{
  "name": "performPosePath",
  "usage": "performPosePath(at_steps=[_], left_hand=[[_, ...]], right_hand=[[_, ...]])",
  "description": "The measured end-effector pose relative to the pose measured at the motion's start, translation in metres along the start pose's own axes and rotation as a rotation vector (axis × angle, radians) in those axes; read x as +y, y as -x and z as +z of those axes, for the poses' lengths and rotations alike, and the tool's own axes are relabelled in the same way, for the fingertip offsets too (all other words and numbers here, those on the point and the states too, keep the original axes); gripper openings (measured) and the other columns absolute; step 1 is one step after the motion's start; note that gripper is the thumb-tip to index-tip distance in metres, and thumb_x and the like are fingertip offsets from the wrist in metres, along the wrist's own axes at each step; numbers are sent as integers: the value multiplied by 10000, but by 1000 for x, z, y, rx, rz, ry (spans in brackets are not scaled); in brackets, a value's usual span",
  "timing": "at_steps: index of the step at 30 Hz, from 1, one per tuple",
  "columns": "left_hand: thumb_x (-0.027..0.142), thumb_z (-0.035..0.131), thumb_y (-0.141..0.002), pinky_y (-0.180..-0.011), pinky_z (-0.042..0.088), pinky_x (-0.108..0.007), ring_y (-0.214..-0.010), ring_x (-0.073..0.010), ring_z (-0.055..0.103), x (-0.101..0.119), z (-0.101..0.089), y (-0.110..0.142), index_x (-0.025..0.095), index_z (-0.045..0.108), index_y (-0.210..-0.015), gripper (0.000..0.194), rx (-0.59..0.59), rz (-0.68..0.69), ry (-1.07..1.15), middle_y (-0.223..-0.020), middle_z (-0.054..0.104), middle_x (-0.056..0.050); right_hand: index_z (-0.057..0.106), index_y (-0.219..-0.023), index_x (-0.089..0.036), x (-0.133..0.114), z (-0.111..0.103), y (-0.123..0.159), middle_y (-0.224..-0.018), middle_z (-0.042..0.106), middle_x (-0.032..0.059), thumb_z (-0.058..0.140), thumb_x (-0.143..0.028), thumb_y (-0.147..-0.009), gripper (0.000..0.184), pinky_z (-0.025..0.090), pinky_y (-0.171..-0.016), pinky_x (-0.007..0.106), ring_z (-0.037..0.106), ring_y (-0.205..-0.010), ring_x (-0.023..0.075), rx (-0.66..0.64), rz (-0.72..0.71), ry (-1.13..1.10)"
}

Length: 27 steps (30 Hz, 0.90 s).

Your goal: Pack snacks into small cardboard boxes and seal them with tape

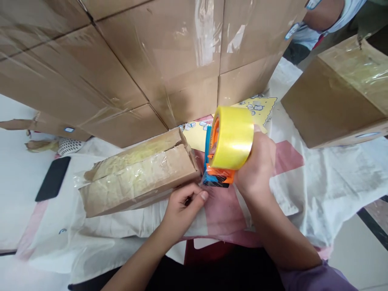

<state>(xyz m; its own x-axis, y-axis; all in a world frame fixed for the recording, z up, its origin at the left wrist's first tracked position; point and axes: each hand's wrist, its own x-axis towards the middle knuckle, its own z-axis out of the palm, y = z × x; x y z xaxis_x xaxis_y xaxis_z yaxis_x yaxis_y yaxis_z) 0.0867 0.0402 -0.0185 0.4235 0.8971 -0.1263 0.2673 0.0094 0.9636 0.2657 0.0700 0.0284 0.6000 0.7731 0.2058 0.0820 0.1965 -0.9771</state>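
- Both forearms are bare from the wrists up.
- Behind the right hand point(256, 167), a purple sleeve covers the upper arm.
- Below the left hand point(182, 210), dark clothing covers the lap.

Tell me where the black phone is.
In the head view, the black phone lies far left on the white sheet, left of the small taped box.

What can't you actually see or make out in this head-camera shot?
- Tape dispenser handle: hidden inside the right hand.
- Left hand fingertips: curled under, so what they pinch by the small box is unclear.
- Label on the stacked cartons: too small to read.
- Other person: cut off by the top edge.
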Motion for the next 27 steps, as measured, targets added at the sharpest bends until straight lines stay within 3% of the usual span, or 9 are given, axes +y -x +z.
performPosePath(at_steps=[3,6,11,18,23,27], left_hand=[[403,618,-924,-567,314,-218,-585,-88,402,3,0,2,170,536,-622,390,33,-10,8,-591,442,45],[448,616,-925,-576,318,-227,-594,-94,407,8,-2,7,169,532,-614,426,-12,-67,23,-590,443,40],[487,610,-928,-600,331,-238,-609,-105,418,12,-6,14,164,567,-632,440,-64,-102,-11,-599,462,30],[587,598,-897,-577,311,-241,-589,-108,398,-14,9,1,171,564,-636,493,-51,-132,69,-588,454,34],[589,596,-899,-578,300,-239,-598,-108,379,-30,16,0,182,493,-615,506,-22,-114,56,-596,409,40],[514,598,-923,-574,300,-232,-600,-105,389,-37,15,1,180,497,-623,460,6,-75,8,-604,422,40]], right_hand=[[300,-621,-226,8,3,-2,-634,283,-40,398,-257,-995,388,271,-483,237,270,-566,101,97,18,-13],[303,-619,-228,8,3,-2,-620,299,-44,400,-265,-990,385,254,-474,237,265,-550,96,68,50,-7],[243,-617,-241,4,2,0,-611,223,-52,433,-287,-986,418,253,-474,241,232,-552,102,74,-39,-38],[348,-645,-230,20,6,-8,-647,334,-44,527,-452,-957,422,328,-528,240,342,-582,106,35,165,-256],[456,-652,-215,23,2,-2,-608,399,-31,452,-540,-998,475,328,-531,257,402,-575,122,-111,54,-187],[420,-593,-211,23,-2,6,-565,375,-27,397,-600,-1010,570,284,-512,273,365,-533,114,-180,-132,-111]])
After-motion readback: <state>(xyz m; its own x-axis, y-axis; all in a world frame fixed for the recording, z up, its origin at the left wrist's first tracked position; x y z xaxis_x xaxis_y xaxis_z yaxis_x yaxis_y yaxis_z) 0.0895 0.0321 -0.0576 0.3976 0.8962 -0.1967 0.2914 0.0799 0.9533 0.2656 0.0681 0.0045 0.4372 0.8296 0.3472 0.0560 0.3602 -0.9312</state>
